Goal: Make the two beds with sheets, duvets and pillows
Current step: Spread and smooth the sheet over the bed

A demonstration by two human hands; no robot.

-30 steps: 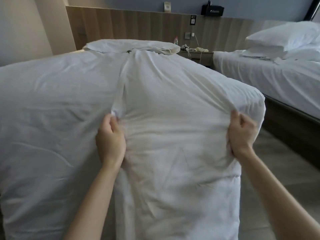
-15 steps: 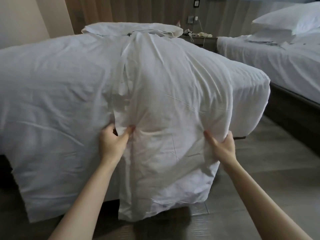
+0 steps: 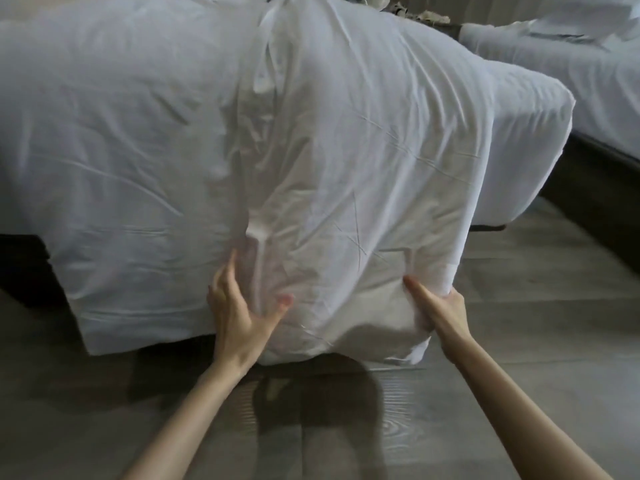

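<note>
One white duvet [image 3: 363,168], folded into a long strip, lies down the middle of the near bed [image 3: 121,133] and hangs over its foot end, with the lower edge just above the floor [image 3: 519,341]. Both hands grip that hanging end. The left hand [image 3: 242,313] pinches the left fold between its spread thumb and the fingers behind the cloth. The right hand [image 3: 440,306] is curled round the right corner, with one finger laid along the front.

Risks, as judged from here:
- The bottom edge could brush or drag on the floor if it is lowered or pulled further.
- The left grip looks shallow, so a sharp tug could slip it and skew the strip.
- A hard pull toward the foot could shift the white sheet [image 3: 104,237] underneath, which hangs loose at the bed end.

The second bed [image 3: 588,81] stands to the right, well apart, with a pillow [image 3: 585,15] at its head. The items between the beds are too blurred to identify.

No brand, label or writing can be read.
</note>
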